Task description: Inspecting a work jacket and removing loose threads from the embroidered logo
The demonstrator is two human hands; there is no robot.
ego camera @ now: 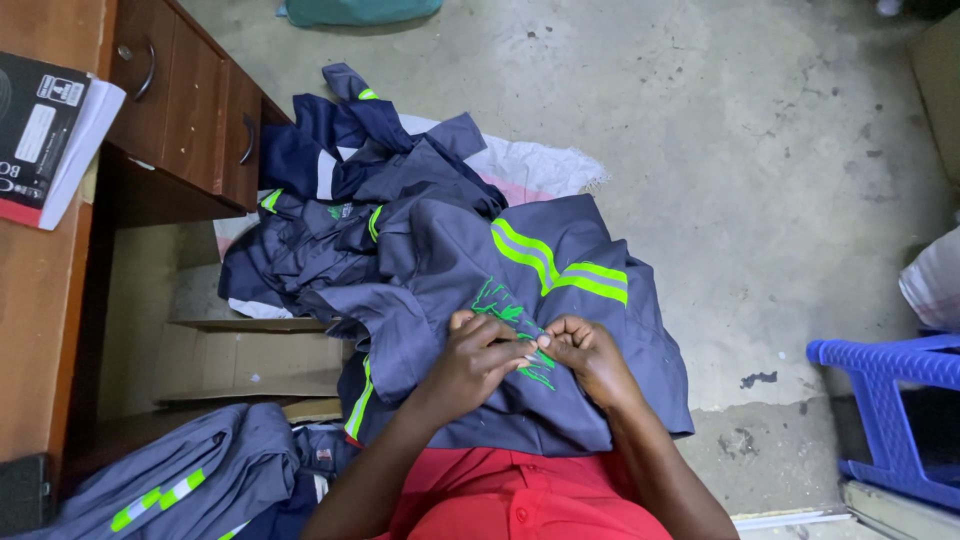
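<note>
Closest to me, both hands meet over the grey-blue work jacket (560, 290) spread across my lap. My left hand (478, 358) has its grip closed, fingers pinched together on the cloth right at the green embroidery (512, 325). My right hand (590, 355) sits just beside it, thumb and fingertips also pinched on the same patch of fabric, the two hands touching at the fingertips. Whether a small tool is held between them I cannot tell. The embroidery runs from just above the left hand to just below the right.

Below the hands I see my red garment (500, 500). To the left of the left hand lies a flattened cardboard box (250, 360), and nearer me another folded jacket with a reflective strip (180, 485). Further left stands the wooden desk (40, 300), a dark booklet (40, 130) on top and drawers (190, 100) beside it. To the right of the right hand, well apart, is a blue plastic stool (890, 400).

Beyond the hands the jacket shows two bright green reflective bands (560, 265), and past it a heap of matching jackets (350, 190) lies on the stained concrete floor (750, 150).
</note>
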